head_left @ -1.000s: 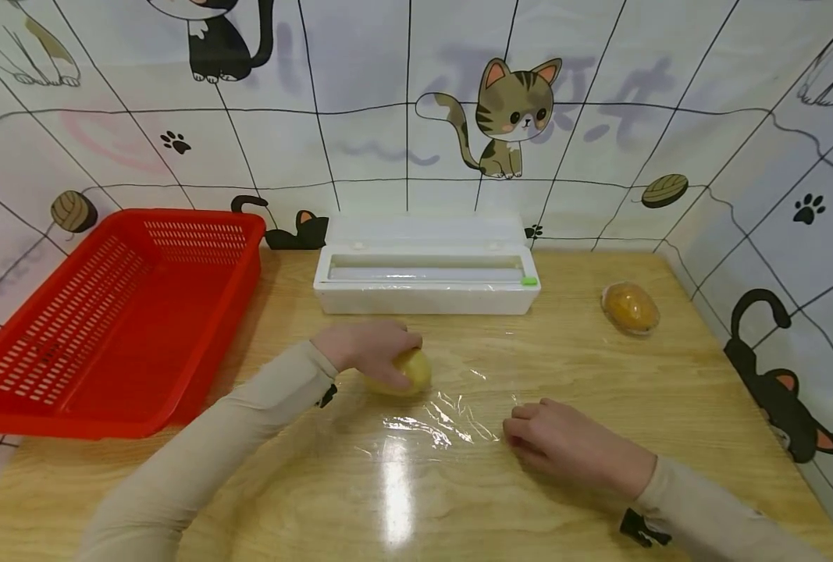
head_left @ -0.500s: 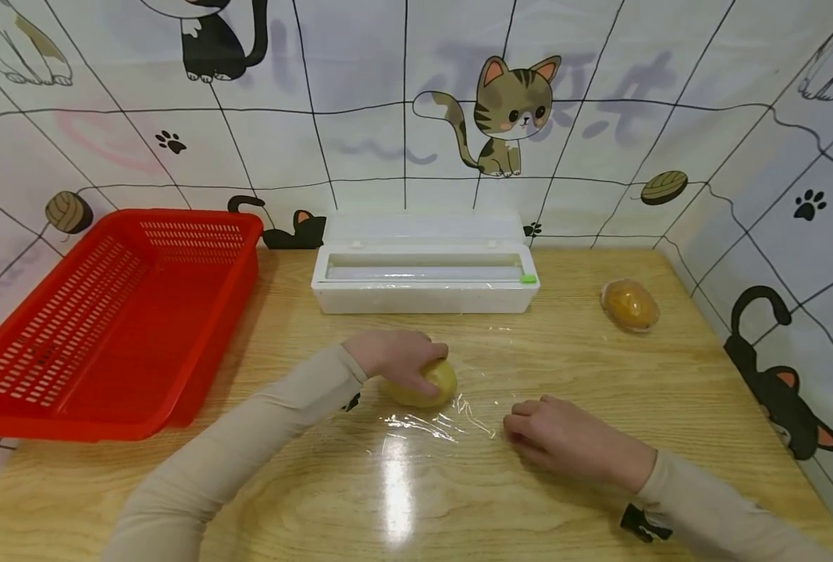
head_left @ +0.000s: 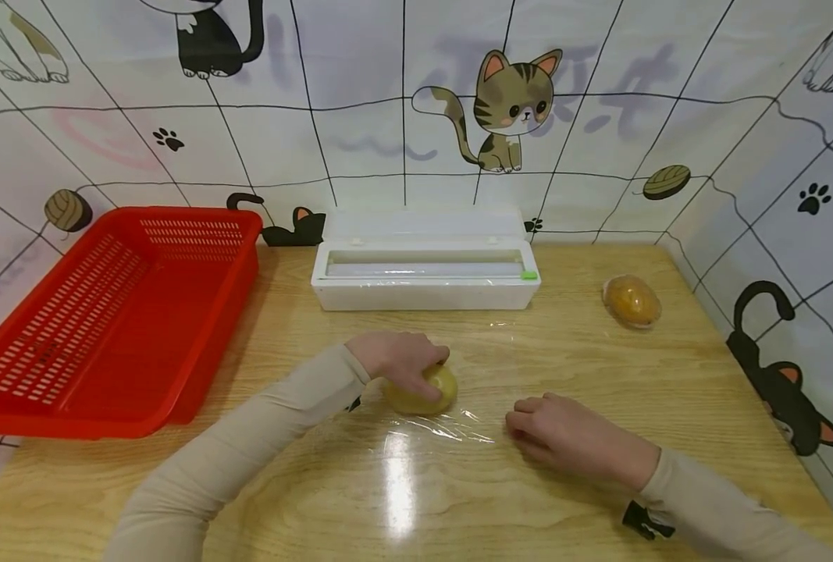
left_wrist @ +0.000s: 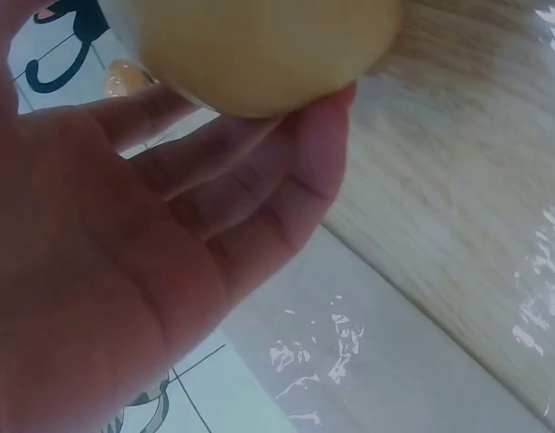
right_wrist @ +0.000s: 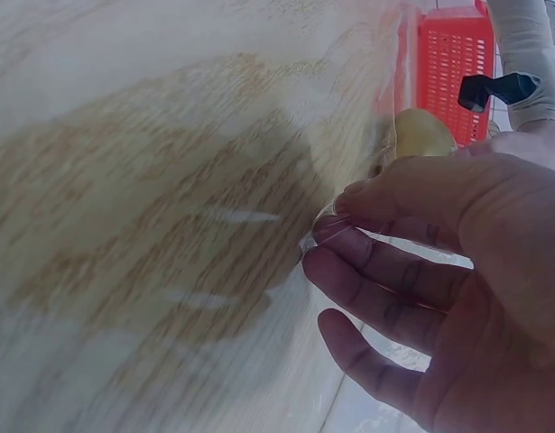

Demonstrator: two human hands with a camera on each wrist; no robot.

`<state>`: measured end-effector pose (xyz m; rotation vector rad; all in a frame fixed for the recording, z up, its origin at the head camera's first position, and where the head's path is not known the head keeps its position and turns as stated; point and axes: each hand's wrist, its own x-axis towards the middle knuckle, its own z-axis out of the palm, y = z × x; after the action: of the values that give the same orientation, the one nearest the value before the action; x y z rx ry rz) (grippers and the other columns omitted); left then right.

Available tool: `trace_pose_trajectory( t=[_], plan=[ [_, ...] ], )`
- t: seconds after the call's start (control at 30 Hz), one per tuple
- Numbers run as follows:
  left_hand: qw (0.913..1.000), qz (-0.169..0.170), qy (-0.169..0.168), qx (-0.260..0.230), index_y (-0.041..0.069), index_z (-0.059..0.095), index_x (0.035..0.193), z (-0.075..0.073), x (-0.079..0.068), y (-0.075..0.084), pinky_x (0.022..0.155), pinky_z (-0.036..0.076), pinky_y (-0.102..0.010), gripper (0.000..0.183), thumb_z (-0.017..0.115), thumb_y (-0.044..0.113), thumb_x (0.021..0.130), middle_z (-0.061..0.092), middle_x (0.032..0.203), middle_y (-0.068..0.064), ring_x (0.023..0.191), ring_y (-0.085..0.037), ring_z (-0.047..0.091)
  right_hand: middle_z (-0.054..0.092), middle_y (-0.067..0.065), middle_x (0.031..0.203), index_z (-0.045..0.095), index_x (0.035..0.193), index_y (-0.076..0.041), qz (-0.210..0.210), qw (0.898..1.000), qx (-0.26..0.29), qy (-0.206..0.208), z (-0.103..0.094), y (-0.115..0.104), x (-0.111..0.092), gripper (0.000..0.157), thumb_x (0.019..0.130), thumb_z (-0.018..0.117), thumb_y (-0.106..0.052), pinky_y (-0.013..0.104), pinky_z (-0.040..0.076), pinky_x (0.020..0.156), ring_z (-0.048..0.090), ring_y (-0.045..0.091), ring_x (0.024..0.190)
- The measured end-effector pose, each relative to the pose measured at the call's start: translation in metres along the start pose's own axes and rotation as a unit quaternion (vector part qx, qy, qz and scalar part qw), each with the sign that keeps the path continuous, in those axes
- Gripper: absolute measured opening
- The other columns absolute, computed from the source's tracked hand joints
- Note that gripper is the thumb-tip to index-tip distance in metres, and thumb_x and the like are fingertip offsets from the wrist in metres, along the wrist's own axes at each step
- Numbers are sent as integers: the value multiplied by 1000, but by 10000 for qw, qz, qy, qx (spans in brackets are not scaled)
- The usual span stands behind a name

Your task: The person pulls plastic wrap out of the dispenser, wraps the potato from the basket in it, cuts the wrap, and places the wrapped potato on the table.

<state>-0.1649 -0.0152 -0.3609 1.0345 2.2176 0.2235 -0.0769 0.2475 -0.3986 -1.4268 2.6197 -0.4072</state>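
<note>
My left hand [head_left: 398, 361] grips a smooth, rounded yellow fruit [head_left: 444, 388] in the middle of the table; its kind is not clear. In the left wrist view the fingers [left_wrist: 322, 149] curl under the fruit [left_wrist: 259, 54]. Thin clear cling film [head_left: 451, 428] lies around and in front of it, glinting in creases. To the right, my right hand [head_left: 571, 439] pinches the film's edge low over the table. The right wrist view shows the film [right_wrist: 313, 236] gathered between thumb and fingertips, with the ring and little fingers loosely bent.
Behind the hands stands a white cling film dispenser [head_left: 426, 295], lid up, a green slider [head_left: 528, 275] at its right end. A red basket [head_left: 170, 382] is at the left. A film-wrapped orange-yellow item [head_left: 632, 301] lies at the back right. Cat-patterned sheeting [head_left: 360, 133] backs the table.
My left hand has moved the fruit a little right and toward me, closer to the right hand, then stayed there. The right hand has held its place on the film.
</note>
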Motion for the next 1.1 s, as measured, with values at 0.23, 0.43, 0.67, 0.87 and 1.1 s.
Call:
trace_pose_trajectory(
  t=[0.23,0.43,0.67,0.87,1.1],
  plan=[
    [9999,-16,54,132,16,51,99,0,2,-1,61,38,-24,23,63,33,89,49,81,2,74,-11,46,49,-14,77,58,82,-18,-97,9998,-72,129,1,0,-1,16,83,72,-11,24,39,58,48,2,67],
    [9999,-59,71,96,15,52,104,0,0,-1,64,42,-27,32,62,42,91,53,86,-1,77,-12,49,48,-14,77,58,82,-19,-158,9996,-92,206,3,0,-1,16,82,72,-11,24,38,58,48,2,68],
    [9984,-112,430,340,9,50,129,0,-19,-13,81,48,-34,66,61,59,87,56,107,-5,91,-18,56,48,-15,75,57,81,-19,-202,9994,-95,251,5,1,0,17,82,72,-10,23,38,57,47,1,66],
    [9977,-166,625,204,4,53,117,5,-50,-33,77,48,-37,49,71,37,86,56,104,-10,84,-20,55,49,-16,76,58,81,-20,-104,9995,-5,290,5,0,-1,17,82,72,-11,25,40,58,48,1,67],
    [9985,-111,526,110,5,50,86,32,-74,-42,63,41,-31,25,70,18,82,44,84,-4,68,-16,43,51,-16,78,59,83,-20,131,9982,534,227,1,4,-3,16,85,70,-8,23,43,58,46,-2,64]
  ],
)
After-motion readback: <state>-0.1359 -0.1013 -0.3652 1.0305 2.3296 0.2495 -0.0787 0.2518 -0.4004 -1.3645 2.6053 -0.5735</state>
